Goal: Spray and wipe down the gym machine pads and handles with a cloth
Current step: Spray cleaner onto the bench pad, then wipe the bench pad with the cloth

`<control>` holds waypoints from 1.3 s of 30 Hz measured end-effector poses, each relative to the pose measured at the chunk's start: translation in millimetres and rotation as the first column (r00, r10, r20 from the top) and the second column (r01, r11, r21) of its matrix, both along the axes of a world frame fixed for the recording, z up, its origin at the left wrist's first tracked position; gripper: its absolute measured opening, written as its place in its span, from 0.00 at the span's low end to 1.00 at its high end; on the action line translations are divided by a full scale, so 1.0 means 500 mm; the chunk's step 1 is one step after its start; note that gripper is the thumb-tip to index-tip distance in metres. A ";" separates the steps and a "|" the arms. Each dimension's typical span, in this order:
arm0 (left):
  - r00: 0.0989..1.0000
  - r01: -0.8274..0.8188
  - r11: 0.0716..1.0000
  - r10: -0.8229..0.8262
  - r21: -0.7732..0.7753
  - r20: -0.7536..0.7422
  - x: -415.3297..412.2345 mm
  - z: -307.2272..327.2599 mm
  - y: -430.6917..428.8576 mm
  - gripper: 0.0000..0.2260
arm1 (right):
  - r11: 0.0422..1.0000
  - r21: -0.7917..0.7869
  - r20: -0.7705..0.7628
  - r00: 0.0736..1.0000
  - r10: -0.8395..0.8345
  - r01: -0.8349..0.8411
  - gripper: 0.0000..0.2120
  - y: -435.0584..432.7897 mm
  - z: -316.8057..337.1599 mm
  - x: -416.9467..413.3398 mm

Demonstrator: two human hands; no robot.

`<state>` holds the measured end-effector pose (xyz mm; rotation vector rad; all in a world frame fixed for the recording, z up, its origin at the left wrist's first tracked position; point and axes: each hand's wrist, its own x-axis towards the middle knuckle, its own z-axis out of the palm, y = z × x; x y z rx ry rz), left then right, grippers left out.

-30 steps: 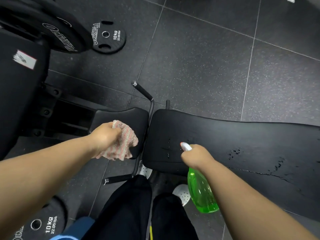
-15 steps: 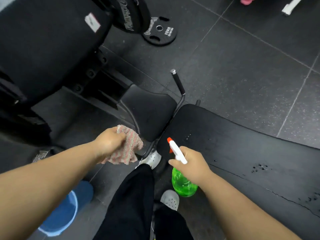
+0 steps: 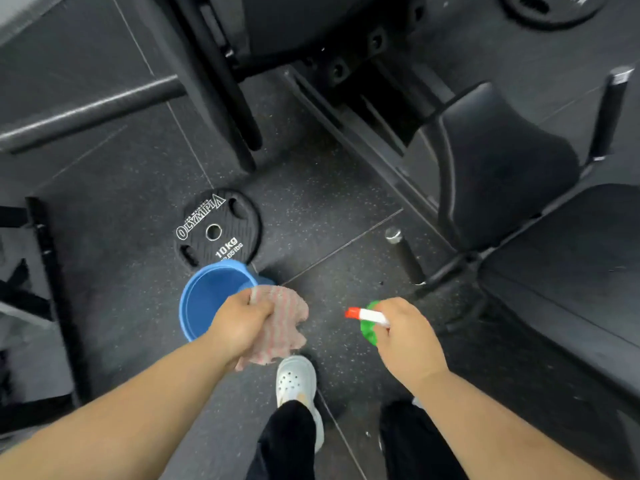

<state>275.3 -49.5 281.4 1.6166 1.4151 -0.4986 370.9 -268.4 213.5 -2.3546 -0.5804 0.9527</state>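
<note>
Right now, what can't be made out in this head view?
- Spray bottle: body mostly hidden behind the right hand; liquid level unseen.
- Blue bucket: its near side is covered by the left hand and cloth.
- Bench pad: cut off by the right edge.

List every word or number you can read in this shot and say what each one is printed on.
"OLYMPIA": raised white letters on the weight plate lying on the floor beside the blue bucket.
"10kg": same plate, near its lower rim.
A smaller line under "10kg" ends in "lbs"; its digits are too blurred to read.
Second plate, top right: white marks at the frame edge, unreadable.
Spray bottle and cloth: no text visible.
</note>
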 end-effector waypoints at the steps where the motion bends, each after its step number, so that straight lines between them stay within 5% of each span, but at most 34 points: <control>1: 1.000 -0.010 1.000 0.010 0.004 0.006 -0.026 -0.040 0.028 0.06 | 1.000 -0.012 0.010 1.000 -0.004 0.004 0.07 0.035 -0.049 -0.020; 12: 0.995 -0.042 0.998 0.037 0.053 0.090 -0.149 -0.385 0.168 0.06 | 0.926 -0.316 0.016 0.975 0.223 -0.206 0.11 0.267 -0.465 -0.099; 23: 0.992 0.067 0.998 -0.069 0.021 0.108 -0.125 -0.450 0.142 0.05 | 0.910 -0.333 -0.101 0.969 0.226 -0.247 0.11 0.215 -0.580 -0.132; 30: 0.984 0.137 0.990 -0.138 0.020 0.109 -0.055 -0.374 0.083 0.06 | 0.980 -0.185 -0.174 0.984 0.037 -0.069 0.19 0.178 -0.473 -0.100; 39: 0.858 0.477 0.878 -0.472 0.026 0.203 0.144 -0.083 -0.123 0.05 | 0.918 -0.135 -0.011 0.926 -0.377 0.372 0.18 -0.074 -0.094 0.032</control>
